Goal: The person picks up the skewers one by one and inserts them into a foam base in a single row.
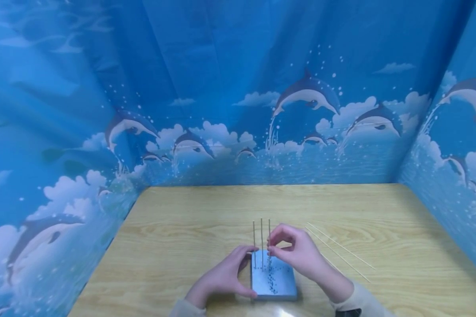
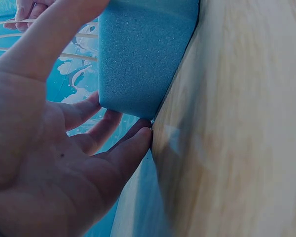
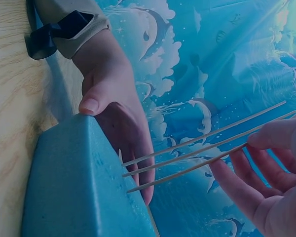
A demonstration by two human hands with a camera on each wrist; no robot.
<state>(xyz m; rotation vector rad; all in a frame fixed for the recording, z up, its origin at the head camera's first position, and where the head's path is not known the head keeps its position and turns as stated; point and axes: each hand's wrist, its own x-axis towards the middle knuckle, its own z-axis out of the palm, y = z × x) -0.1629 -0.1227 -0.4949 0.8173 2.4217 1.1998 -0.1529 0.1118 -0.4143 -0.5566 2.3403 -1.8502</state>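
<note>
A light-blue foam block (image 1: 283,281) sits on the table, its top speckled with many small dark holes. My left hand (image 1: 224,275) holds the block from its left side, thumb at the near edge and fingers at the far corner. Two thin wooden sticks (image 1: 262,240) stand upright in the block's left part. Beside them is a third wooden stick (image 3: 187,169), its lower end at the foam's surface. My right hand (image 1: 299,253) pinches this third stick between thumb and fingertips, partway up its length.
Several loose wooden sticks (image 1: 337,254) lie slanted on the wood-grain table (image 1: 174,224), to the right of the block. A blue curtain (image 1: 222,88) printed with dolphins surrounds the table at the back and sides.
</note>
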